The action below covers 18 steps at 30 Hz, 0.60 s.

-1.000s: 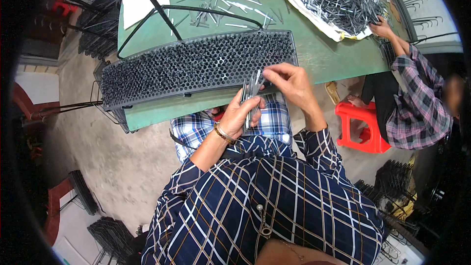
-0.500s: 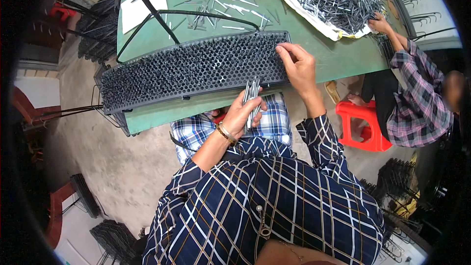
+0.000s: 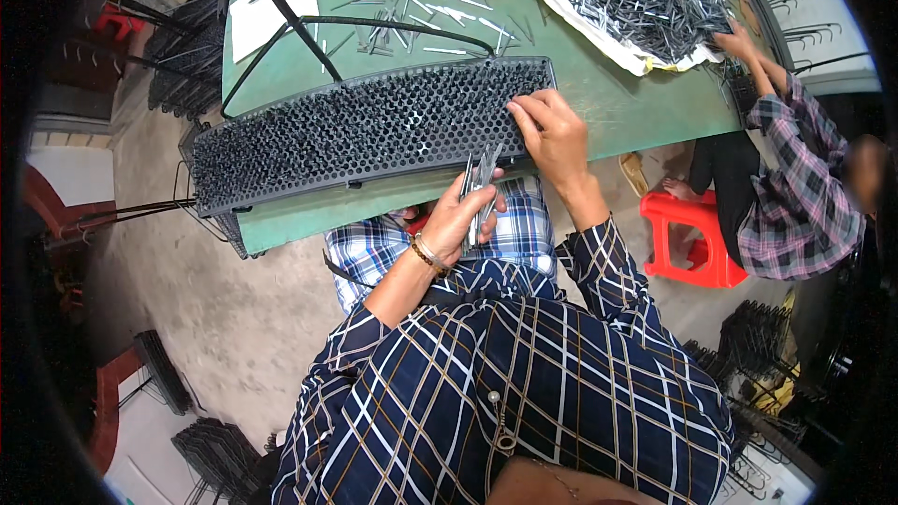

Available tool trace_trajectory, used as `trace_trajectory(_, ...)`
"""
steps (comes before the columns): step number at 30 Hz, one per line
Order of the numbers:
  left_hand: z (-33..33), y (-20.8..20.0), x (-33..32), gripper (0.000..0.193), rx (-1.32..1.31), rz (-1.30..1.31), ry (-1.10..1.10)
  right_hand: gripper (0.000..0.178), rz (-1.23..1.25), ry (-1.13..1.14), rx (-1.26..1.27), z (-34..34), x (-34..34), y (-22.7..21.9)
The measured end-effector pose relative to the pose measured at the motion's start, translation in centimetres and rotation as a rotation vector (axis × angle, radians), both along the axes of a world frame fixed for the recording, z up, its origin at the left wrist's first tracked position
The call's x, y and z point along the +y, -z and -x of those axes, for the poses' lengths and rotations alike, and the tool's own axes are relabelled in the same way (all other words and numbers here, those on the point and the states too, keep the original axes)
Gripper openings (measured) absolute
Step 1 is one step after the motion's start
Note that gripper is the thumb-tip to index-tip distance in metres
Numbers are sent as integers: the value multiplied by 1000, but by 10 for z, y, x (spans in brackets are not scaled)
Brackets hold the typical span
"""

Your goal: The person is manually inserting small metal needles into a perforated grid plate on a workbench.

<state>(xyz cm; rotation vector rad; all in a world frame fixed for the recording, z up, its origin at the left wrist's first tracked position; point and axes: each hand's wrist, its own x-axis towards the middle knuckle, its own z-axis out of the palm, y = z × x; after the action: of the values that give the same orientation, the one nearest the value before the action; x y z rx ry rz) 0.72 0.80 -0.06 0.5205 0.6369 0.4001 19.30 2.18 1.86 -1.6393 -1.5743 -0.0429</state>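
Note:
A long black perforated tray (image 3: 327,136) rests on the near edge of the green table, its rows of holes carrying many small dark pieces that stand upright. Fewer pieces show toward its right front, where some holes are bare. My left hand (image 3: 453,223) is closed round a bundle of thin grey metal-looking strips (image 3: 483,173), held just in front of the tray with their ends pointing up. Over the tray's right end, my right hand (image 3: 558,136) has thumb and forefinger pinched together; whatever lies between the fingertips is too small to make out.
Loose strips (image 3: 458,14) lie scattered on the green table (image 3: 645,112). A white sack (image 3: 599,33) heaped with strips fills the far right, with a co-worker's hand (image 3: 739,42) at it. Black metal bars (image 3: 281,5) rise behind the tray. A red stool (image 3: 659,234) stands at right.
My right hand has moved a little left and nearer me over the tray. My left hand keeps its bundle almost in place. The co-worker's hand has shifted slightly at the sack.

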Motion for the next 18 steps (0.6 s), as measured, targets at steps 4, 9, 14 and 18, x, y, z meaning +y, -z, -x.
trace_trajectory(4,0,-2,0,36,6,-45,12,14,20,25,23,4,-1,-4)
trace_trajectory(9,0,-6,0,36,-12,-44,-3,16,311,-108,478,8,-18,-15)
trace_trajectory(14,-8,-9,0,35,2,-73,28,15,478,-151,971,-5,-28,-4)
trace_trajectory(18,-7,-1,2,34,-10,-27,20,13,206,74,767,-10,-18,-18)
